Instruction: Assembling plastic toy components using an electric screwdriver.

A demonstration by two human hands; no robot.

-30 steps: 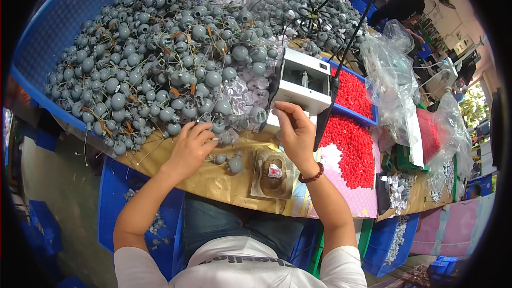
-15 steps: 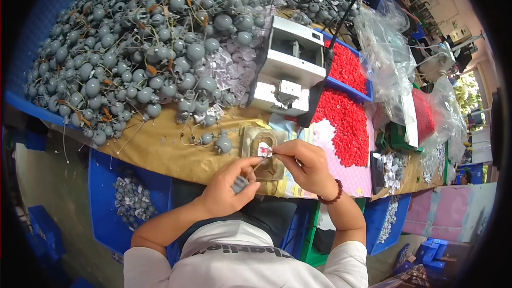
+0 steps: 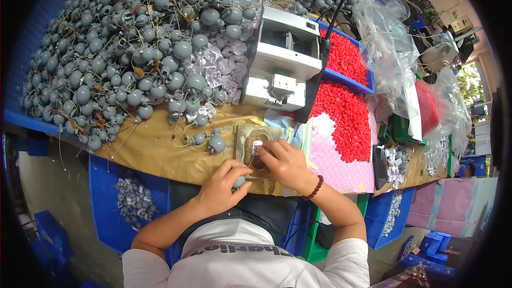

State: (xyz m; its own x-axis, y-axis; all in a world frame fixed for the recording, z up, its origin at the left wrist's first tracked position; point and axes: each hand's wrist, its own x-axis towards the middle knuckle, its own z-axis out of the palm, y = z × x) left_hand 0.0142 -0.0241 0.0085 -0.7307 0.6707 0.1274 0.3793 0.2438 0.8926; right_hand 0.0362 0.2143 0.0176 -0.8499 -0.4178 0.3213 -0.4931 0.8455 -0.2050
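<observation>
My left hand (image 3: 220, 185) is closed round a grey ball-shaped part (image 3: 239, 182), just in front of a square fixture block (image 3: 241, 134) with a rounded recess. A thin wire or cord seems to run up from the part toward the block. Over the right side of the block, my right hand (image 3: 288, 166) has its thumb and fingertips pinched at the edge of a small white plastic piece (image 3: 257, 146). The fingers hide part of the piece and the block. Two loose grey ball-shaped parts (image 3: 216, 144) with wires lie left of the block.
A big heap of grey ball-shaped parts (image 3: 128, 53) fills the left. Clear plastic pieces (image 3: 213, 69) lie beside a white bench machine (image 3: 282, 56) behind the block. Red parts (image 3: 344, 128) spread to the right, with more in a blue tray (image 3: 349, 86). A blue bin (image 3: 101, 202) sits below left.
My right hand has shifted slightly left and turned its fingers down over the block. Red shown at the white piece earlier is now out of sight. My left hand keeps the grey part.
</observation>
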